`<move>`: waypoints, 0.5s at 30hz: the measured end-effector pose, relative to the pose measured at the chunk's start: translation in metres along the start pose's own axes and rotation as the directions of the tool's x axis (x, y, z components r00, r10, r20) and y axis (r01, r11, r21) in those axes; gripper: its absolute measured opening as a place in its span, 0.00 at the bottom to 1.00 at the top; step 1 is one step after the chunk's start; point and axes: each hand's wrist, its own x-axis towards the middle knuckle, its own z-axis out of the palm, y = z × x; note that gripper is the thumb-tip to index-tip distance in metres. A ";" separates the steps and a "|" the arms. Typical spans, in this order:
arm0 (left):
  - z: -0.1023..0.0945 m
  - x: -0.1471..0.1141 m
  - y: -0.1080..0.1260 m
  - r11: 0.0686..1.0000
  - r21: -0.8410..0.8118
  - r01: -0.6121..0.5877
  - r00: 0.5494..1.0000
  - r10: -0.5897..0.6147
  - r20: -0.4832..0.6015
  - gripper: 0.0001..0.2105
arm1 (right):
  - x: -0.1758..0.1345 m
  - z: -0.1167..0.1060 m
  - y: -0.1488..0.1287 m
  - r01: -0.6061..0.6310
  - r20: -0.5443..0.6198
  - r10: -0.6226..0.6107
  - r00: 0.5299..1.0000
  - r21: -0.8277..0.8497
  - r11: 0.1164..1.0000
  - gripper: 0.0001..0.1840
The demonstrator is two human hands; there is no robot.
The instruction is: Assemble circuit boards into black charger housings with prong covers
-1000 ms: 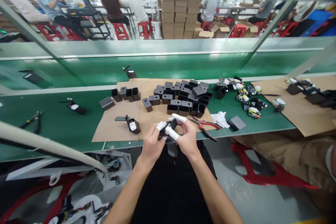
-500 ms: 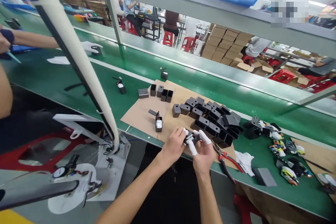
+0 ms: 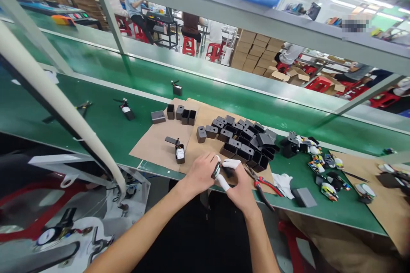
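Above the brown cardboard's front edge, my left hand (image 3: 201,172) is closed, its fingers pinching a small green circuit board (image 3: 216,170). My right hand (image 3: 240,183) faces it, white covers on its thumb and fingers, curled round a black plastic part (image 3: 228,172) that is mostly hidden. The right thumb tip lies close to the board. To the left stands an open black case (image 3: 180,155) with a white component inside and a black flap beside its top. Beyond my right hand are many black plastic cases (image 3: 235,145), grouped together on the cardboard.
Red-handled pliers (image 3: 264,185) lie right of my right hand, beside a crumpled white cloth (image 3: 283,184) and a dark grey block (image 3: 305,197). Loose circuit assemblies (image 3: 329,175) are heaped farther right. A thick pale hose (image 3: 64,98) slants across the left.
The view has shifted rightward, and the co-worker's arm at left is out of sight. My hands have turned the small assembly; the board's green edge now shows by my left fingers.
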 end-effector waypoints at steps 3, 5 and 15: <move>-0.008 0.007 0.000 0.997 0.042 -0.064 0.996 0.062 0.057 0.13 | 0.002 -0.008 0.000 0.025 0.066 -0.021 0.998 -0.055 0.998 0.28; -0.014 0.011 0.000 0.992 0.070 -0.106 0.991 0.099 0.089 0.14 | 0.005 -0.011 0.002 0.040 0.090 -0.033 0.995 -0.069 0.997 0.27; -0.034 0.022 0.010 0.961 0.145 -0.234 0.964 0.210 0.163 0.19 | 0.011 -0.010 0.005 0.133 0.013 -0.132 0.991 -0.025 0.991 0.24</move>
